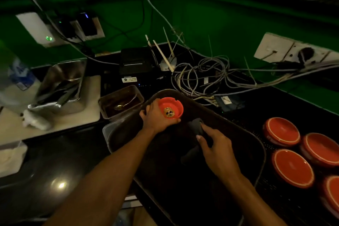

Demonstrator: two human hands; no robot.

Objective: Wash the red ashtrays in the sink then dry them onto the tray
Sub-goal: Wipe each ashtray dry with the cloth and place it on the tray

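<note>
Over one tray [238, 115], left hand [156, 115] grips one ashtray [171, 107], right hand [216, 150] one cloth [196, 126].

Both forearms enter from the lower edge bare from elbow to wrist, with no sleeve, cuff, watch or band showing on either. The left hand [156, 115] and the right hand [216, 150] are ungloved, and no ring shows on any visible finger. The nails are short and plain, one on the right hand catching the light as a pale oval, and in the dim light finer detail of the hands cannot be made out.
</note>
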